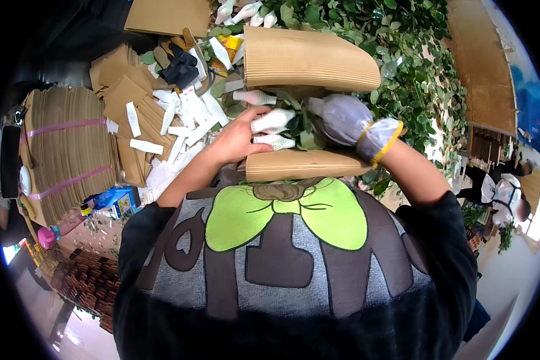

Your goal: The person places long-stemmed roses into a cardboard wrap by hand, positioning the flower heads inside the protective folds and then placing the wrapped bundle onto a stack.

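Observation:
My bare left hand curls its thumb and fingers around a small bunch of flower heads in white net sleeves. Another sleeved head lies just above the fingers. Leafy stems run right from the heads, between the two raised sides of a corrugated cardboard wrap. Its near side stands close to my chest. My right hand, in a greyish glove with a yellow-edged cuff, is at the stems inside the wrap; its fingers are blurred and partly hidden.
Loose white net sleeves and flat cardboard pieces lie to the left, beside a strapped cardboard stack. A black cloth lies beyond. Leafy stems cover the right side. A blue box stands lower left. Another person is far right.

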Motion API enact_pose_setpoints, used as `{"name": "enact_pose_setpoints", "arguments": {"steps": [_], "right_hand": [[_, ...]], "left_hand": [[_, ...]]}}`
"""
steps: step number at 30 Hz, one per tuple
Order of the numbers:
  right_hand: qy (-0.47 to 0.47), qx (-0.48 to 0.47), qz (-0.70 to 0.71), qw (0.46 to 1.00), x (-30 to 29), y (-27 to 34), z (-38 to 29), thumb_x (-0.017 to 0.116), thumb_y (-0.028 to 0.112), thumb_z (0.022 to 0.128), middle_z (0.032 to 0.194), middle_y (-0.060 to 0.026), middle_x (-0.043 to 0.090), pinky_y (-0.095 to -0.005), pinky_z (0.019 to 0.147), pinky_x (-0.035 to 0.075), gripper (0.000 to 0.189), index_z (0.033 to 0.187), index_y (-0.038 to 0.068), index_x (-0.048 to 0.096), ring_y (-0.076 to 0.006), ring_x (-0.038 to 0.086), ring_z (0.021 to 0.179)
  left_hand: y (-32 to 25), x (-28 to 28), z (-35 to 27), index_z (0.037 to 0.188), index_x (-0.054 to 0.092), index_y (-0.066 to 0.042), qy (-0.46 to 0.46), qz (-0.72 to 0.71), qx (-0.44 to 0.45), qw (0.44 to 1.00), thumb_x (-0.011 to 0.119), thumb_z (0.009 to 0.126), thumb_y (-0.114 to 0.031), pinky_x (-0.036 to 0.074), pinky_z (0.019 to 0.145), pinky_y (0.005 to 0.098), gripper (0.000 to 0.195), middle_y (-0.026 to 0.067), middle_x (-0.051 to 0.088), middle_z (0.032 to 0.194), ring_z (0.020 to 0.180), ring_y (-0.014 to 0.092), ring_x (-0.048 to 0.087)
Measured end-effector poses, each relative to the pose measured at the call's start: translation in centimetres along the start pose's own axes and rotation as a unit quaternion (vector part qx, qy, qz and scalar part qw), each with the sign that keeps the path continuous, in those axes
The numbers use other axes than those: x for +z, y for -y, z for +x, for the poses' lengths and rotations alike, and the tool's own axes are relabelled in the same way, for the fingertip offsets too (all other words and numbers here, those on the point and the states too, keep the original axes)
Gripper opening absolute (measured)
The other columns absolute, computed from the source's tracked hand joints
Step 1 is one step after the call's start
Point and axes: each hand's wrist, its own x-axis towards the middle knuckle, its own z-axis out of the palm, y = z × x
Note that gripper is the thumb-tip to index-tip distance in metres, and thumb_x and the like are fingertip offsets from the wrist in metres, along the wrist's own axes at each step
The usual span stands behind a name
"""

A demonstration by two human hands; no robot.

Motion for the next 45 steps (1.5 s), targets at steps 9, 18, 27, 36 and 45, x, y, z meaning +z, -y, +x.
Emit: {"name": "enact_pose_setpoints", "arguments": {"steps": [9, 18, 27, 36, 45], "right_hand": [[0.031, 0.021, -0.065, 0.997, 0.0, 1.1, 0.4, 0.044, 0.026, 0.091, 0.083, -0.0158, 0.069, -0.0504, 0.065, 0.051, 0.030, 0.094, 0.004, 0.064, -0.0371, 0.066, 0.074], [-0.096, 0.012, -0.050, 0.994, -0.3, 1.6, 1.3, 0.044, 0.022, 0.090, 0.095, -0.0096, 0.067, -0.0431, 0.070, 0.054, 0.024, 0.107, 0.013, 0.058, -0.0307, 0.066, 0.087], [-0.149, -0.013, -0.078, 0.986, 2.0, -2.2, -0.6, 0.044, 0.018, 0.090, 0.095, -0.0073, 0.065, -0.0391, 0.073, 0.052, 0.039, 0.126, 0.026, 0.056, -0.0266, 0.065, 0.086], [-0.134, -0.046, -0.023, 0.990, 3.8, -2.4, 0.6, 0.041, 0.018, 0.090, 0.117, -0.0065, 0.058, -0.0372, 0.087, 0.048, 0.046, 0.134, 0.032, 0.048, -0.0243, 0.059, 0.103], [-0.112, 0.007, 0.019, 0.993, -4.5, 2.7, -0.5, 0.064, 0.029, 0.078, 0.067, -0.0096, 0.066, -0.0428, 0.054, 0.053, 0.025, 0.088, 0.006, 0.061, -0.0326, 0.066, 0.064]], "left_hand": [[-0.2, -0.6, 0.7, 0.117, 0.065, -0.015, -0.047, 0.131, 0.099, 0.985, 0.083, 0.065, -0.025, 0.045, 0.097, 0.0409, 0.056, 0.0137, 0.047, 0.130, 0.111, 0.034, 0.051], [-1.9, 0.0, 1.4, 0.114, 0.067, -0.025, -0.070, 0.200, -0.014, 0.977, 0.073, 0.073, -0.028, 0.034, 0.088, 0.0431, 0.041, 0.0015, 0.055, 0.117, 0.106, 0.029, 0.047], [-0.7, -0.2, 1.2, 0.118, 0.063, -0.024, -0.108, 0.212, 0.031, 0.971, 0.078, 0.066, -0.029, 0.033, 0.090, 0.0440, 0.054, 0.0034, 0.053, 0.113, 0.106, 0.027, 0.047], [-0.2, -1.7, 3.0, 0.112, 0.068, -0.019, -0.043, 0.207, 0.095, 0.973, 0.079, 0.061, -0.026, 0.032, 0.104, 0.0467, 0.052, 0.0060, 0.050, 0.134, 0.127, 0.030, 0.040], [-0.4, -0.9, 3.2, 0.120, 0.062, -0.015, -0.079, 0.190, 0.039, 0.978, 0.078, 0.069, -0.025, 0.037, 0.100, 0.0452, 0.054, 0.0148, 0.055, 0.123, 0.114, 0.035, 0.051]]}}
